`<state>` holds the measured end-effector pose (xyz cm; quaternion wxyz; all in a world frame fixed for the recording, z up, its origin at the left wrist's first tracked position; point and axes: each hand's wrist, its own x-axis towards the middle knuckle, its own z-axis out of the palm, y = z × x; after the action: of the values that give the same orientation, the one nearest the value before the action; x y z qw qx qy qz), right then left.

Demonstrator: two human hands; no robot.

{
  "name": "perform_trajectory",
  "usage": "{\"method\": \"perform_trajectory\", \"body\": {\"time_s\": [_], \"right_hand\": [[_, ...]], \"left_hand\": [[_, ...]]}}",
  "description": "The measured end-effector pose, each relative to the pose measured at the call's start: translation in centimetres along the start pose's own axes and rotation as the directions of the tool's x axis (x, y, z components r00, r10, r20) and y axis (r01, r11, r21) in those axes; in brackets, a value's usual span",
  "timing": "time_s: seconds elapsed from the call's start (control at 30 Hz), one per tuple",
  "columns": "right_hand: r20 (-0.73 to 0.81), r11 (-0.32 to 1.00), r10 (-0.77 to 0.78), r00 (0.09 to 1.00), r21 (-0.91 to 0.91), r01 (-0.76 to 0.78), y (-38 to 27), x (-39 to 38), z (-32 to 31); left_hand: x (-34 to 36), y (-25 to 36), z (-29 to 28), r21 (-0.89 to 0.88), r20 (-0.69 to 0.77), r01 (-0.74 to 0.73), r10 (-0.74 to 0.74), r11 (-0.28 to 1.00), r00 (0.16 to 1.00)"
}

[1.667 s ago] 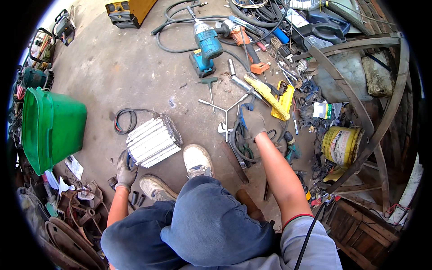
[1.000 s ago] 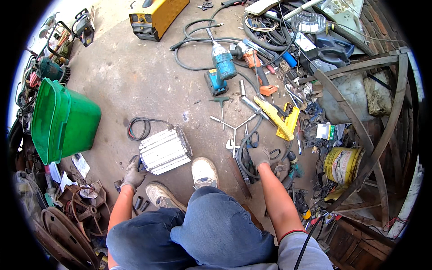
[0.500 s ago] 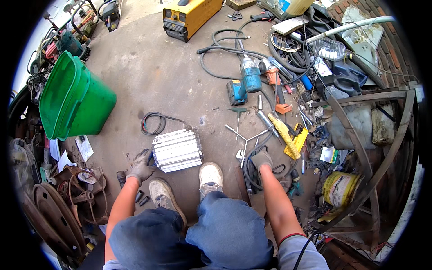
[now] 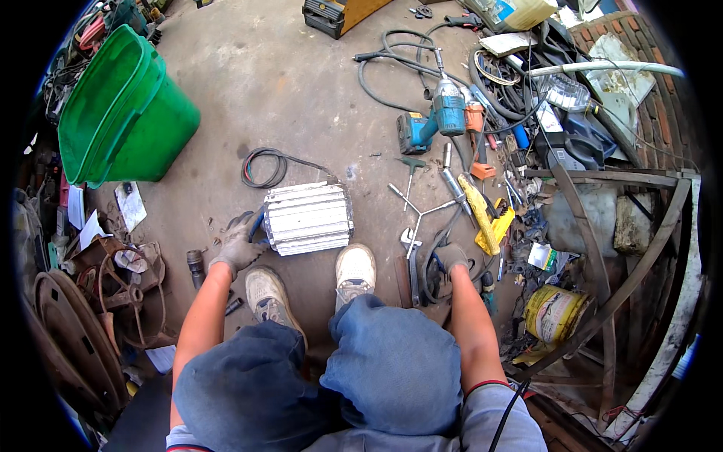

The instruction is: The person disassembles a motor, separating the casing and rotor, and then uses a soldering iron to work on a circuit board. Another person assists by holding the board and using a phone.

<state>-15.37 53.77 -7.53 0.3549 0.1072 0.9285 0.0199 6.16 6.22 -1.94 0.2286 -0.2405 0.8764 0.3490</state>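
A silver, finned motor housing (image 4: 309, 218) with a blue edge at its left end lies on the ground before my shoes. My left hand (image 4: 239, 245), in a grey glove, is at that left end with its fingers apart and nothing visible in them. Over on the right, my gloved right hand (image 4: 453, 258) reaches down among loops of black cable (image 4: 429, 282); its fingertips are hidden. Close beside it lie an adjustable wrench (image 4: 407, 241) and a three-armed socket wrench (image 4: 423, 212). A thin cable coil (image 4: 263, 167) runs from behind the housing.
A green bucket (image 4: 162, 124) stands at left, near rusty discs (image 4: 71, 331). To the right are a blue impact wrench (image 4: 444, 113), an orange-and-grey power tool (image 4: 480, 143), a yellow-handled tool (image 4: 482, 215), a yellow can (image 4: 553, 313) and a metal frame (image 4: 655, 256).
The view has shifted, so the bucket and yellow machine sit higher in the picture. My left hand stays by the housing's left end, and my right hand remains among the cable loops.
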Motion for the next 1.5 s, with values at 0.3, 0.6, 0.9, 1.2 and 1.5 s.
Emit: {"method": "perform_trajectory", "body": {"time_s": [0.3,0.6,0.9,1.2,1.5], "right_hand": [[-0.027,0.997,-0.028,0.999,-0.078,0.026,1.9,2.1,-1.5],[0.312,0.614,0.141,0.94,0.717,-0.33,0.6,3.6,1.6],[-0.213,0.902,0.069,0.975,0.431,0.03,5.3,6.4,2.6],[-0.295,0.459,-0.642,0.708,0.591,0.663,-12.5,-10.9,-9.3],[0.367,0.084,-0.859,0.358,-0.587,0.805,-35.6,-25.7,-10.2]], "left_hand": [[0.3,-1.0,0.1,-0.155,0.005,-0.038,0.04,0.987,0.999],[-0.4,-1.4,-0.2,-0.243,0.018,0.016,-0.012,0.97,1.0],[0.5,-2.6,0.3,-0.317,0.023,-0.097,0.109,0.943,0.994],[0.6,-2.8,2.1,-0.265,-0.163,-0.196,0.156,0.944,0.974],[0.3,-3.8,5.1,-0.078,-0.457,-0.257,0.195,0.963,0.868]]}}
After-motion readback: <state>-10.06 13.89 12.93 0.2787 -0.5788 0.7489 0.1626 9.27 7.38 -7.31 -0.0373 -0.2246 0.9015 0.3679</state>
